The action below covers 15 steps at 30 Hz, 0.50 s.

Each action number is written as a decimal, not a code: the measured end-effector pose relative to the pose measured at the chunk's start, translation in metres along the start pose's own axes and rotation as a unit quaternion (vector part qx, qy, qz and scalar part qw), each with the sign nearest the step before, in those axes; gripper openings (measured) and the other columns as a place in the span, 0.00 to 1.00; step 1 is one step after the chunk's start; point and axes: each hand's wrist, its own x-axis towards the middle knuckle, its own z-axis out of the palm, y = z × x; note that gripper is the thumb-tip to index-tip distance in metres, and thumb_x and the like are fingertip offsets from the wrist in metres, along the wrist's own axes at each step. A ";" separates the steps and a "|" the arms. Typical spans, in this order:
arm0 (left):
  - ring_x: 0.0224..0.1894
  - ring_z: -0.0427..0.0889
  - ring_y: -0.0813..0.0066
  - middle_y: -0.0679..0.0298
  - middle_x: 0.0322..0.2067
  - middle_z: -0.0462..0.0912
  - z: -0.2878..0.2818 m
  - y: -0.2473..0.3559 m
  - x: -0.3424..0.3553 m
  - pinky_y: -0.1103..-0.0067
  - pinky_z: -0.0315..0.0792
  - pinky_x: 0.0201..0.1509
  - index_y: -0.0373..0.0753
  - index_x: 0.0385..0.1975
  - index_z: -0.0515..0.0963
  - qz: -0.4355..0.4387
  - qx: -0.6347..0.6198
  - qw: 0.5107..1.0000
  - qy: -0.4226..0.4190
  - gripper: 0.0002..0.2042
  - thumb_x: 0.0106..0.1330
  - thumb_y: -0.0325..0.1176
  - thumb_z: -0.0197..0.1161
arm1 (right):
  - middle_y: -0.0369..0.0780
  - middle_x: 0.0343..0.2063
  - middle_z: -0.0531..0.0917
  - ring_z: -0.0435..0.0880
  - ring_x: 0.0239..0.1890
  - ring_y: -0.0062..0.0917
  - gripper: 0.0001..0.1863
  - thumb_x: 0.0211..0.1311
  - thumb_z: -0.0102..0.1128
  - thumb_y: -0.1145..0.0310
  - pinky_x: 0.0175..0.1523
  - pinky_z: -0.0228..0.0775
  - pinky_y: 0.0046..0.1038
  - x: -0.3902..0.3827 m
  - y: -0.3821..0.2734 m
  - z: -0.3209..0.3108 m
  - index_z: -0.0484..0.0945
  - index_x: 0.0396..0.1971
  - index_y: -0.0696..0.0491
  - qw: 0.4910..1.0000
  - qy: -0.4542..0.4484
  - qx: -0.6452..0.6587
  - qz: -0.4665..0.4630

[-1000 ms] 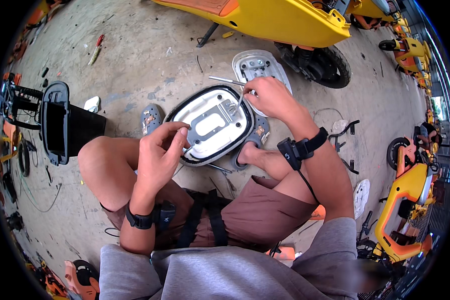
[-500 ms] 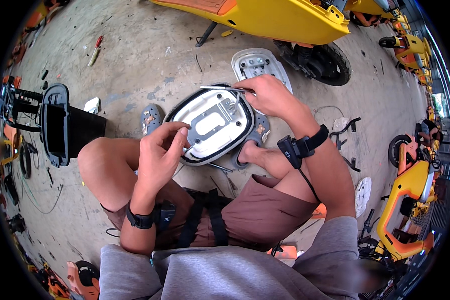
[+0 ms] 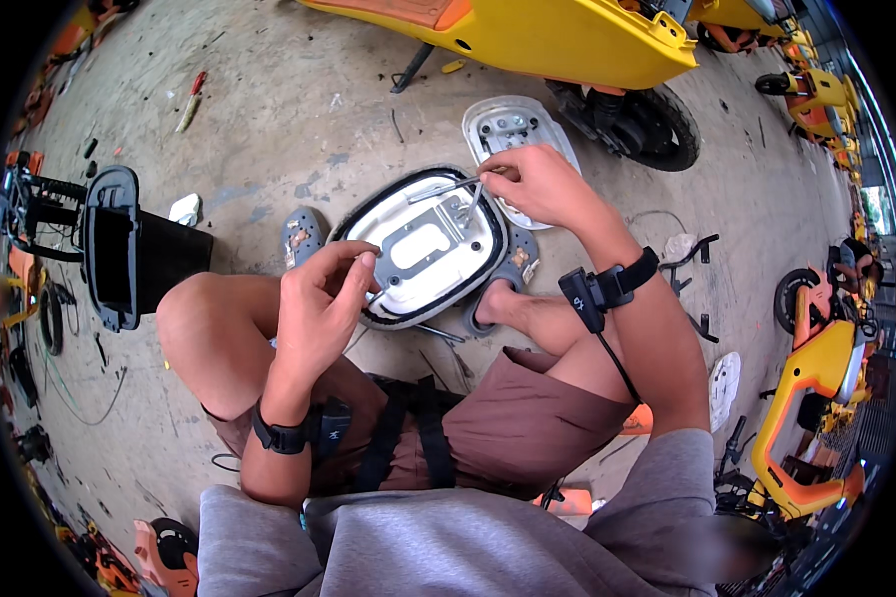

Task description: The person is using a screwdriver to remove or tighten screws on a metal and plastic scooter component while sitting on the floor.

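Note:
An oval scooter-seat shell (image 3: 468, 261), white inside with a black rim and a grey metal plate (image 3: 400, 257), lies on the floor between my feet. Above its far right part, my right hand (image 3: 536, 185) pinches a slim silver metal rod (image 3: 438, 190), which slants down to the left over the shell. Its exact kind is unclear. Over the shell's near left edge, my left hand (image 3: 319, 298) has thumb and forefinger brought together. A thin pale line shows below those fingers; I cannot make out what they hold.
Beyond the shell lies a second white shell (image 3: 521, 124), below a yellow scooter (image 3: 567, 40) with a black wheel (image 3: 657, 129). A black bin-like box (image 3: 159, 249) is at left. A red-handled screwdriver (image 3: 191, 99) lies farther off. More scooter parts (image 3: 806, 418) stand at right.
The silver rod has swung from nearly level to a slant, its left end dropping toward the shell's inside. My right hand has shifted slightly; my left hand is almost still.

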 end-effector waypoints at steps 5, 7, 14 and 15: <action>0.26 0.80 0.84 0.65 0.23 0.84 0.000 0.001 0.000 0.84 0.72 0.30 0.29 0.43 0.83 -0.001 0.005 1.000 -0.002 0.12 0.75 0.34 0.62 | 0.50 0.32 0.88 0.88 0.36 0.40 0.14 0.64 0.65 0.62 0.45 0.78 0.36 0.000 -0.008 -0.005 0.88 0.42 0.57 0.998 -0.016 -0.050 0.021; 0.26 0.79 0.84 0.65 0.23 0.84 0.000 0.000 0.000 0.84 0.72 0.30 0.29 0.43 0.83 0.003 0.006 1.000 -0.003 0.12 0.74 0.34 0.62 | 0.49 0.33 0.88 0.87 0.36 0.41 0.13 0.64 0.63 0.64 0.45 0.77 0.37 -0.001 0.005 -0.004 0.88 0.42 0.56 0.998 -0.015 -0.064 -0.018; 0.26 0.79 0.85 0.65 0.23 0.85 0.000 0.001 0.000 0.84 0.72 0.31 0.30 0.43 0.83 0.001 0.015 1.000 -0.001 0.11 0.74 0.34 0.62 | 0.49 0.36 0.88 0.85 0.42 0.45 0.13 0.60 0.57 0.74 0.52 0.76 0.40 -0.003 0.015 -0.008 0.88 0.40 0.54 0.997 -0.049 -0.037 -0.046; 0.26 0.79 0.85 0.65 0.23 0.85 0.001 0.002 0.000 0.84 0.72 0.31 0.30 0.43 0.83 0.000 0.016 1.000 -0.002 0.11 0.74 0.34 0.62 | 0.49 0.36 0.88 0.85 0.42 0.45 0.13 0.60 0.57 0.74 0.52 0.76 0.40 -0.003 0.022 -0.007 0.88 0.40 0.54 0.996 -0.040 -0.036 -0.067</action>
